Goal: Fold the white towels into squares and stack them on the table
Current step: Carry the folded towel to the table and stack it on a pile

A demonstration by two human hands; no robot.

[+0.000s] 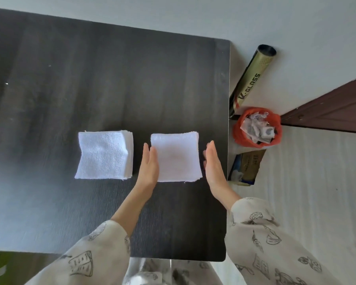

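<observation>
Two folded white towel squares lie side by side on the dark table (90, 79). The left towel stack (104, 155) shows several layers at its right edge and nobody touches it. The right towel square (176, 157) sits between my hands. My left hand (149, 165) stands edge-on with flat fingers against the towel's left side. My right hand (213, 163) is held flat and upright a small gap from the towel's right side. Neither hand grips anything.
The table's right edge (228, 140) runs just beyond my right hand. On the floor past it stand an orange-bagged bin of paper waste (256, 126), a gold tube labelled K-GLASS (251, 81) and a small box (247, 167). A brown door (337, 112) is at right.
</observation>
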